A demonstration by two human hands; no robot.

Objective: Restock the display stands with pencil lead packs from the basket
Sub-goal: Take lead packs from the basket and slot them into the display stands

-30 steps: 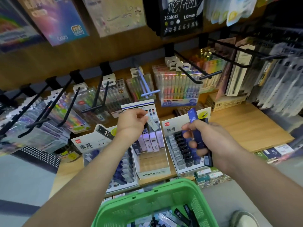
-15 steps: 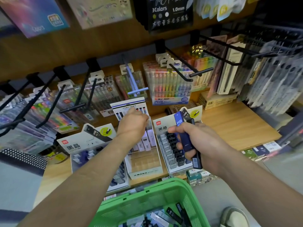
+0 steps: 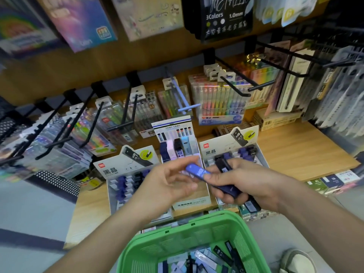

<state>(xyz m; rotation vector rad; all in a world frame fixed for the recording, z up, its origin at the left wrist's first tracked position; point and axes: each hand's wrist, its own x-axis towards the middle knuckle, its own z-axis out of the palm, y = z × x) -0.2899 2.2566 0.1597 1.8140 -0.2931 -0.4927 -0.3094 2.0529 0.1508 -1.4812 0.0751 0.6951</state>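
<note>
Now slim blue plastic lead pack (image 3: 197,172) pinched by left hand (image 3: 165,184); dark packs (image 3: 228,189) gripped by right hand (image 3: 256,182). Judged light, stiff, slick: best held across flat faces.

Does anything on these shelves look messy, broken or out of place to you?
Nothing looks damaged or spilled. The middle stand is filled only at the back; its visible front is bare cardboard. Lead packs in the green basket lie jumbled. The right hand grips a bundle of packs not yet shelved.
</note>
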